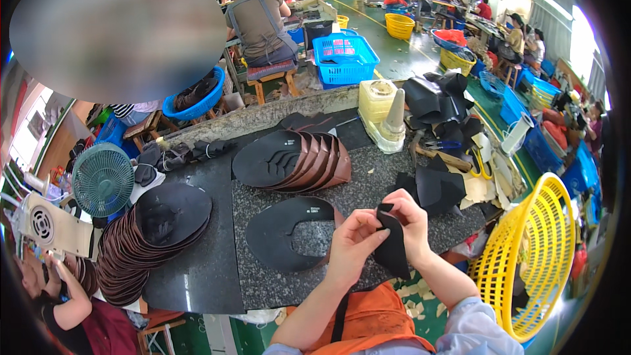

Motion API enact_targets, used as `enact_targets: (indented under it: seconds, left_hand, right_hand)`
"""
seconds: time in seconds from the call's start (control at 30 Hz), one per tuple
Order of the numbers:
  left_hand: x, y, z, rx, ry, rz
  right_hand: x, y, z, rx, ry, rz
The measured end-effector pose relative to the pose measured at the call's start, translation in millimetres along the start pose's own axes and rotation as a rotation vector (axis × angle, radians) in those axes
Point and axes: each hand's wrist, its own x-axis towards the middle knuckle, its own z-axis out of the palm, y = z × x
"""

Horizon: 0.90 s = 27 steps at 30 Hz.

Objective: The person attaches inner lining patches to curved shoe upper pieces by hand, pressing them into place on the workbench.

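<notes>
Above the near edge of the speckled worktable, a small black piece of sheet material [392,256] hangs between my hands. My left hand [357,236] pinches its left side with thumb and fingers. My right hand [409,222] is closed on its upper right part, where a dark tip pokes out between the fingertips. Just left of my left hand lies a U-shaped black shoe upper piece [266,235], flat on the table. Behind it, a fanned stack of black and brown shoe uppers [296,161] rests on its side.
At the left stand a tall pile of uppers [154,236] and a green fan [102,179]. Back right are a yellowish glue container [377,102], black scraps [437,181] and yellow-handled scissors [482,164]. A yellow basket [526,256] stands at the right edge. Co-workers sit beyond.
</notes>
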Motion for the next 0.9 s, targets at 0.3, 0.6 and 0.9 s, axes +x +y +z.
enact_targets:
  seconds: [0.3, 0.6, 0.9]
  left_hand:
    - [-5, 18, -15, 1.11, -0.198, 0.586]
    - [6, -22, -11, 0.096, 0.199, 0.164]
    - [-13, -4, -23, 0.199, 0.151, -0.097]
  right_hand:
    - [-2, 2, -18, -0.004, -0.113, 0.457]
    - [3, 8, -16, 0.359, -0.002, 0.492]
    - [-12, -7, -15, -0.784, -0.109, -0.721]
